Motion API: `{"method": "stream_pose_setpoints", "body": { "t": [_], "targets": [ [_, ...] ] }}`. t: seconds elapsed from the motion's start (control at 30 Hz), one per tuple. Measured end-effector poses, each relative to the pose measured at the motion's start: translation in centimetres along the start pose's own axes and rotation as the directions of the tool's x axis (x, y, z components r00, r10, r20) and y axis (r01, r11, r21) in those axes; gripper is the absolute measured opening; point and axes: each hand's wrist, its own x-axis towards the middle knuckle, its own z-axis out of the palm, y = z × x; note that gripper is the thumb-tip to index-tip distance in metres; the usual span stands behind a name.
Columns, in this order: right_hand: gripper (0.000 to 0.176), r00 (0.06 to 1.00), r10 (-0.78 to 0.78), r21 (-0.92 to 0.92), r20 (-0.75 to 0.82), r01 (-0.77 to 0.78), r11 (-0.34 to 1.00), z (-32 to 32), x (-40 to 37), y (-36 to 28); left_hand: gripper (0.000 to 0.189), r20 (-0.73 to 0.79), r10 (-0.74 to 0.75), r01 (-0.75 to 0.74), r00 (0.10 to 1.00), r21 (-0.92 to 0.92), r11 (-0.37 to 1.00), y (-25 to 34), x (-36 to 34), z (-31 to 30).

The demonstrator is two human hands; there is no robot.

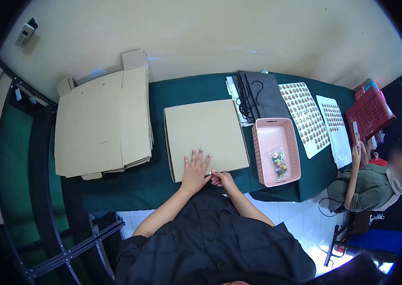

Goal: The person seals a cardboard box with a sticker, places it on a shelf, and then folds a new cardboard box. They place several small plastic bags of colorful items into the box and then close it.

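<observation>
A flat, square cardboard box point(205, 128) lies on the dark green tablecloth point(160, 97) in front of me. My left hand point(194, 172) rests on the box near its front edge, palm down with the fingers spread. At the front edge, just right of it, my right hand point(222, 180) has its fingers curled together against the box's edge. What those fingers pinch, if anything, is too small to make out.
Flattened cardboard point(101, 123) is stacked at left. Right of the box are black bags point(262, 95), a pink basket point(298, 161) holding a packet of colourful items point(279, 164), and sticker sheets point(305, 118). A person point(372, 183) sits at far right beside a red basket point(369, 111).
</observation>
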Motion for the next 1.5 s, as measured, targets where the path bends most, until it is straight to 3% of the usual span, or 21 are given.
{"method": "stream_pose_setpoints", "body": {
  "t": [0.13, 0.23, 0.3, 0.53, 0.73, 0.83, 0.87, 0.93, 1.0, 1.07, 1.13, 1.17, 1.2, 1.23, 1.27, 1.33, 1.37, 1.4, 1.47, 1.5],
  "targets": [
    [0.038, 0.998, 0.063, 0.142, 0.03, -0.067, 0.988, -0.6, -0.1, -1.0, 0.078, 0.007, -0.003, 0.003, 1.0, -0.012, 1.0, 0.2, 0.0, -0.3],
    [0.043, 0.995, 0.086, 0.092, 0.059, -0.091, 0.992, -0.7, -0.6, -1.5, 0.078, -0.001, -0.005, 0.005, 1.0, -0.028, 1.0, 0.2, -0.1, -0.4],
    [0.05, 0.987, -0.156, -0.189, 0.034, 0.16, 0.969, -0.2, -0.7, -0.9, 0.079, 0.002, -0.008, 0.008, 1.0, -0.028, 1.0, 0.2, -0.1, -0.5],
    [0.05, 0.991, -0.133, -0.176, 0.013, 0.133, 0.975, -0.1, -0.2, -0.7, 0.08, -0.017, -0.025, 0.024, 1.0, -0.054, 0.998, 0.2, 0.0, -0.7],
    [0.049, 0.983, -0.136, -0.119, 0.121, 0.151, 0.981, -0.5, 0.4, -1.1, 0.078, -0.065, -0.018, 0.018, 0.998, -0.003, 1.0, 0.0, 0.1, 0.2],
    [0.049, 0.977, -0.182, -0.143, 0.113, 0.197, 0.97, -0.4, -0.1, -1.2, 0.077, -0.053, -0.008, 0.01, 0.999, 0.049, 0.999, 0.0, -0.1, 0.6],
    [0.052, 0.983, -0.175, -0.174, 0.047, 0.18, 0.968, -0.8, -0.3, -1.0, 0.077, -0.064, -0.009, 0.013, 0.998, 0.056, 0.998, -0.1, -0.1, 0.5],
    [0.054, 0.985, -0.172, -0.209, -0.012, 0.166, 0.964, -2.4, -0.3, -0.2, 0.077, -0.085, 0.003, -0.005, 0.996, -0.025, 1.0, -0.1, -0.3, 0.2],
    [0.055, 0.915, -0.165, -0.053, -0.369, 0.156, 0.986, -4.8, 0.1, 0.6, 0.077, -0.081, 0.004, -0.008, 0.997, -0.041, 0.999, 0.0, -0.5, -0.5],
    [0.054, 0.777, -0.286, -0.13, -0.561, 0.259, 0.957, -6.4, 0.0, 0.4, 0.077, -0.07, 0.016, -0.02, 0.997, -0.059, 0.998, 0.2, -0.7, -1.0],
    [0.054, 0.759, -0.268, -0.211, -0.593, 0.175, 0.962, -7.3, -0.3, 0.2, 0.076, -0.074, 0.042, -0.049, 0.996, -0.085, 0.995, 0.0, -0.9, -1.4],
    [0.052, 0.718, -0.385, -0.244, -0.581, 0.298, 0.923, -7.2, -0.3, 0.1, 0.076, -0.079, 0.048, -0.054, 0.996, -0.082, 0.995, -0.4, -1.0, -1.1],
    [0.052, 0.66, -0.495, -0.275, -0.565, 0.415, 0.867, -7.3, -0.4, 0.0, 0.076, -0.09, -0.045, 0.037, 0.995, -0.085, 0.996, -1.1, -1.2, -0.6],
    [0.056, 0.717, -0.48, -0.262, -0.505, 0.403, 0.877, -7.5, -0.5, -0.1, 0.076, -0.1, -0.138, 0.129, 0.985, -0.09, 0.988, -1.9, -1.6, -0.2],
    [0.056, 0.714, -0.483, -0.26, -0.506, 0.407, 0.875, -8.4, 1.2, 1.3, 0.076, -0.104, -0.134, 0.125, 0.986, -0.087, 0.988, -2.7, -2.0, -0.4],
    [0.058, 0.423, -0.821, -0.74, -0.384, 0.391, 0.547, -10.7, 6.4, 5.0, 0.077, -0.263, -0.33, 0.301, 0.907, -0.146, 0.943, -4.4, -3.1, -1.1],
    [0.059, 0.511, -0.766, -0.683, -0.389, 0.398, 0.612, -10.4, 5.9, 4.6, 0.084, -0.234, -0.348, 0.314, 0.908, -0.169, 0.934, -4.8, -3.8, -1.9],
    [0.059, 0.513, -0.767, -0.68, -0.385, 0.404, 0.611, -9.7, 5.1, 3.8, 0.084, -0.237, -0.351, 0.319, 0.906, -0.163, 0.933, -5.2, -4.1, -1.9],
    [0.058, 0.753, -0.538, -0.346, -0.38, 0.423, 0.837, -8.5, 3.0, 2.1, 0.091, -0.163, -0.419, 0.261, 0.893, -0.571, 0.778, -5.9, -4.7, -1.2],
    [0.058, 0.819, -0.464, -0.305, -0.338, 0.371, 0.877, -7.9, 1.5, 0.8, 0.097, -0.223, -0.453, 0.217, 0.863, -0.645, 0.732, -5.9, -4.8, -0.1]
  ]
}}
